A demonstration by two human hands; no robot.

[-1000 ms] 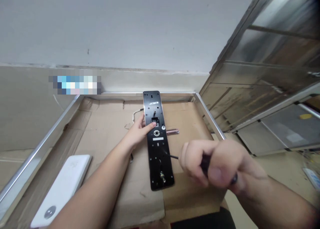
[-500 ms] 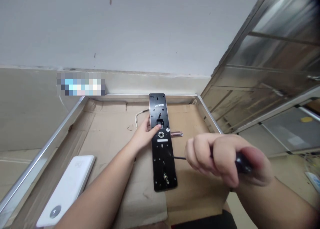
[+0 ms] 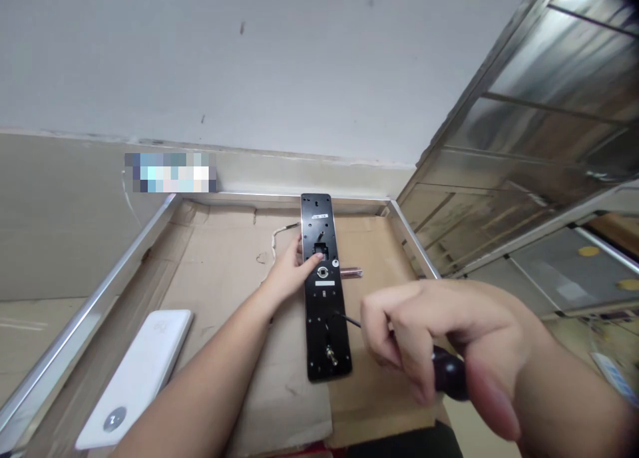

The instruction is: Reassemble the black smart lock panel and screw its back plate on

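Note:
A long black door lock panel (image 3: 317,305) lies with its screw-holed back towards me, over the cardboard. My left hand (image 3: 285,271) grips its left edge, thumb on the front near the square opening and fingers partly hidden behind. In my right hand (image 3: 444,325) is a screwdriver (image 3: 449,376), its dark rounded handle showing below the curled fingers. The thin shaft points left, its end at the panel's lower right side; whether it touches a screw I cannot tell. A copper-coloured lever handle (image 3: 352,272) sticks out from under the panel, and a white cable (image 3: 274,242) comes out at left.
Brown cardboard (image 3: 234,245) lines a tray-like table with raised metal edges (image 3: 134,241). A white slab-shaped device (image 3: 137,375) with a round grey button lies at left. A blurred-out object (image 3: 170,173) stands by the wall behind; metal panels rise at right.
My right hand has turned, with the screwdriver's handle end swinging lower and to the left and its thumb now pointing down. My left hand keeps its hold; the view has shifted slightly.

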